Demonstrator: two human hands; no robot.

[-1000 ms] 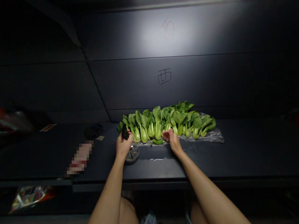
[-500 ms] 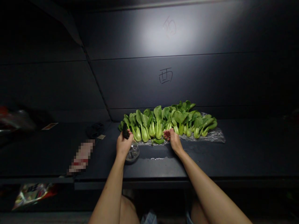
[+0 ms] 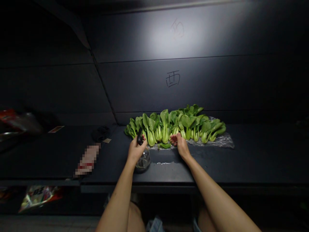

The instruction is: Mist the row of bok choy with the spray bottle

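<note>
Black handle (image 3: 139, 136) clamped in left hand (image 3: 136, 149); right hand (image 3: 181, 145) open beside bok choy (image 3: 165, 129).

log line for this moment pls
left hand: holds clear bottle by black top | right hand: half-open, close to leafy greens | leafy greens: rowed on clear plastic

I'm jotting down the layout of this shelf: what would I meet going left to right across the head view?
Red-and-clear package → small flat card → pixelated item → left hand → loose green leaf → right hand → bare right end of the crinkled plastic.
</note>
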